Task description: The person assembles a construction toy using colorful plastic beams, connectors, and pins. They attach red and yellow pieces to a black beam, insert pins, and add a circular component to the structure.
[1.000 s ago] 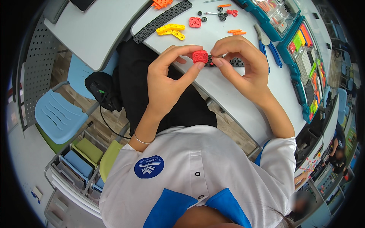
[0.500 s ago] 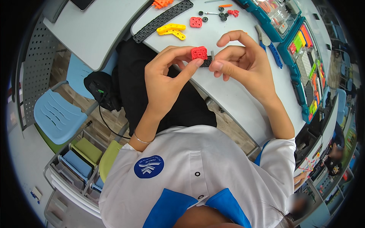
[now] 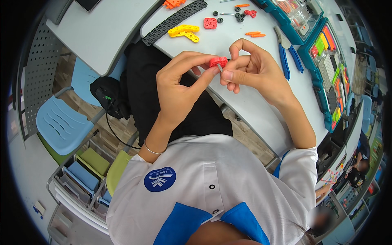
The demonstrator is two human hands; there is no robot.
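A red square building-kit piece is pinched between the thumb and fingers of my left hand, above the table's near edge. A thin grey metal shaft sits at the thumb and fingertips of my right hand, with its end against or very near the red piece. Whether the shaft enters a hole cannot be made out. A dark part shows slightly behind the red piece and is mostly hidden by the fingers. My right index finger is raised and bent.
Beyond my hands lie a long dark perforated beam, yellow angled beams, another red square piece, small black wheels and orange pins. Blue-handled pliers rest beside an open teal parts case on the right.
The red piece has tilted and dropped slightly. My right hand has brought the shaft leftward from beside the piece to against or near it. Orange pins on the table have come into sight.
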